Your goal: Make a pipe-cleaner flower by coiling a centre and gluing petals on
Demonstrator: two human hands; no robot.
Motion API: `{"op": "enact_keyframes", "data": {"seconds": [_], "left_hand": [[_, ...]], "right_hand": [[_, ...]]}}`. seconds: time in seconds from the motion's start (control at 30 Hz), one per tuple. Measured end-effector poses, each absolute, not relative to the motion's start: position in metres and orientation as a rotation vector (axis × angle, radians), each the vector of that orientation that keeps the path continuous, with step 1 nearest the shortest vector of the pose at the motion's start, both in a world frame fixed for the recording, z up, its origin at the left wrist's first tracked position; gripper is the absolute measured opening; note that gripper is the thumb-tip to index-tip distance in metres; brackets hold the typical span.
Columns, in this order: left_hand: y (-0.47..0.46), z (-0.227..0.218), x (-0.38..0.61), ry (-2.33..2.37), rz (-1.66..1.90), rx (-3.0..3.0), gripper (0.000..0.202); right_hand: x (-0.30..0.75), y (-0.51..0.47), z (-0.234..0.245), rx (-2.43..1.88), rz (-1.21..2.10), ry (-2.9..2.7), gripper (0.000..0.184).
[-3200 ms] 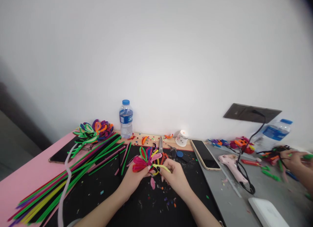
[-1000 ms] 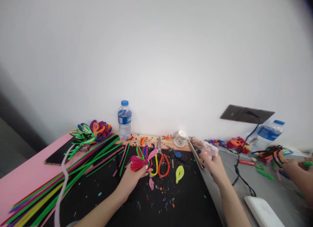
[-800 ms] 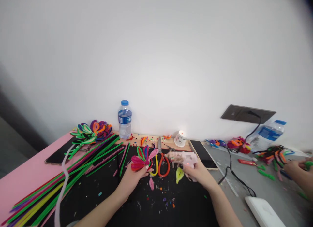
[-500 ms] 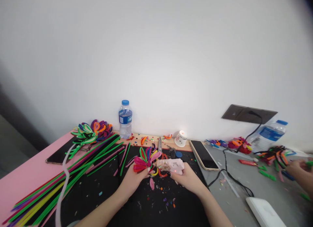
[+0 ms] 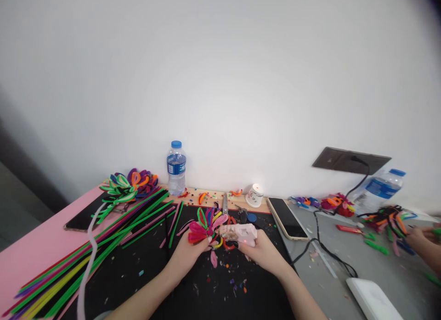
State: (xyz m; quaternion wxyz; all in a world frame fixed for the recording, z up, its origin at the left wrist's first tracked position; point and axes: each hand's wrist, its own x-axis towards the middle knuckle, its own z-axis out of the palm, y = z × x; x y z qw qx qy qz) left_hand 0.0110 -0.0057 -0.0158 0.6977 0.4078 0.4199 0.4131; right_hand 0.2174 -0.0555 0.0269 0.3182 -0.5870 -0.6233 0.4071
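Observation:
My left hand [image 5: 193,252] is closed around a pipe-cleaner flower [image 5: 206,226] with looped petals in red, pink, green and blue. A pink loop [image 5: 214,259] hangs below my fingers. In my closed right hand [image 5: 257,250] is a pale pink device with a small red light [image 5: 245,235], which looks like a glue gun. Its mottled front end points left and meets or nearly meets the flower's right side; the exact contact is too small to tell. Behind the device lie scissors with red handles [image 5: 225,204], partly hidden.
Long pipe cleaners [image 5: 93,251] cover the left side, beside finished flowers [image 5: 124,187]. A water bottle [image 5: 177,168], paper cup [image 5: 254,195], keys [image 5: 243,215] and phone [image 5: 288,219] stand or lie behind. A black cable [image 5: 319,239] crosses the grey mat; another person's hand [image 5: 422,242] works far right.
My right hand and the pink device have shifted very slightly left, towards the flower. My left hand holds nearly still. The other person's hand at far right has moved a little.

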Motion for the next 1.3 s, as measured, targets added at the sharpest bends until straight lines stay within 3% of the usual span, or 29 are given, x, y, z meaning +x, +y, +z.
{"op": "enact_keyframes", "data": {"seconds": [0.4, 0.7, 0.93, 1.3], "left_hand": [[-0.007, -0.015, 0.011, 0.935, 0.939, 0.9, 0.026], [-0.005, -0.016, 0.011, 0.932, 0.948, 0.901, 0.027], [-0.006, -0.015, 0.012, 0.935, 0.94, 0.922, 0.028], [-0.008, -0.011, 0.011, 0.992, 1.025, 1.04, 0.023]], "right_hand": [[0.217, -0.056, 0.028, -1.587, 1.055, -1.646, 0.018], [0.214, -0.056, 0.037, -1.524, 1.073, -1.683, 0.031], [0.217, -0.056, 0.03, -1.604, 1.046, -1.682, 0.022], [0.212, -0.059, 0.043, -1.551, 1.027, -1.719, 0.023]]}}
